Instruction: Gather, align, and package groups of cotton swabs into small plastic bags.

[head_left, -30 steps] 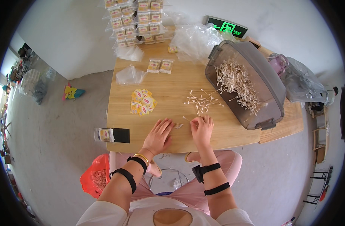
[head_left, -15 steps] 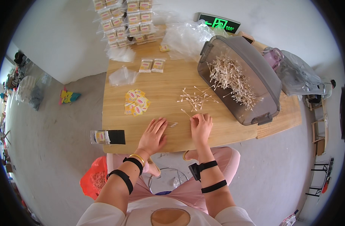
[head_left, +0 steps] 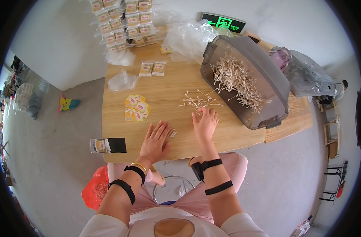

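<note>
The wooden table (head_left: 235, 139) carries all the work, and on its right side stands the tilted grey bin (head_left: 282, 87), with many cotton swabs inside. Beside this bin lies the loose pile of swabs (head_left: 198, 99). The left hand (head_left: 153, 141) rests flat on the table, its fingers stretched and near together; their tips are at the small bunch of swabs (head_left: 172, 132) and partly cover it. The right hand (head_left: 205, 125) is at the near edge of the loose pile, fingers partly bent; I cannot tell how wide the fingertips stand, or if they have hold of 1 swab.

I judge that the step in hand is picking swabs from the pile to add to the bunch. The next move calls for a fine pinch on 1 stick, without dragging its neighbours, while the left hand guards the bunch.
</note>
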`<action>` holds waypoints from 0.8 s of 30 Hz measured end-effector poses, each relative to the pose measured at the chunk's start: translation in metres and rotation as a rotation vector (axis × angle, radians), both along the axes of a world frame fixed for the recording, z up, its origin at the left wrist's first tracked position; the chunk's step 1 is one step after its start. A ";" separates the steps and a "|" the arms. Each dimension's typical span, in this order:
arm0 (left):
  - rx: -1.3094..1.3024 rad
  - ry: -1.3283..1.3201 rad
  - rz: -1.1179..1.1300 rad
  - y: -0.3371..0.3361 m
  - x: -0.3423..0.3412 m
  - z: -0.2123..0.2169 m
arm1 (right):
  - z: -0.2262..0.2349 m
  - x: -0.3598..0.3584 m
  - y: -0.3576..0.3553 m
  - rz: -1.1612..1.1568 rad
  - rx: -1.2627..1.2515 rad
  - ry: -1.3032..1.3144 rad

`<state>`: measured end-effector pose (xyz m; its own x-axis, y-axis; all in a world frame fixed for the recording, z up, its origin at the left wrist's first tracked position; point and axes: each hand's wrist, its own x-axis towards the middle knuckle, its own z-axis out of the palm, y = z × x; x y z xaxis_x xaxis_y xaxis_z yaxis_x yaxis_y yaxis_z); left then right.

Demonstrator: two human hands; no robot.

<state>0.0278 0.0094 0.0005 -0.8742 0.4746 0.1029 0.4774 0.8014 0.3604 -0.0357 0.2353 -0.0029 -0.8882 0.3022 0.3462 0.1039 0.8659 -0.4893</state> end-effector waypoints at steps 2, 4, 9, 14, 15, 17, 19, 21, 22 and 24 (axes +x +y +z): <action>-0.014 0.015 0.001 0.001 -0.001 0.001 | -0.002 -0.006 0.005 -0.019 0.001 -0.092; -0.052 0.047 0.004 0.003 -0.001 -0.001 | -0.003 -0.009 0.008 -0.041 0.008 -0.137; -0.125 0.052 0.003 0.001 0.001 -0.004 | -0.003 0.006 0.013 -0.083 0.006 -0.158; -0.180 0.016 0.002 0.003 0.001 -0.001 | -0.010 0.030 0.029 0.039 -0.112 -0.157; -0.182 0.016 0.000 0.003 0.000 0.000 | -0.009 0.032 0.031 0.073 -0.160 -0.159; -0.160 0.015 0.003 0.002 0.001 -0.001 | -0.001 0.030 0.037 0.056 -0.541 -0.253; -0.114 0.014 0.012 0.000 0.001 -0.003 | 0.000 0.022 0.044 0.078 -0.764 -0.291; -0.099 0.019 -0.002 0.003 0.000 -0.003 | -0.009 0.011 0.057 0.122 -0.816 -0.265; -0.096 0.021 -0.004 0.002 0.000 -0.003 | -0.009 0.009 0.061 0.129 -0.816 -0.249; -0.086 0.033 -0.005 0.000 0.000 -0.003 | -0.002 0.004 0.064 0.152 -0.820 -0.222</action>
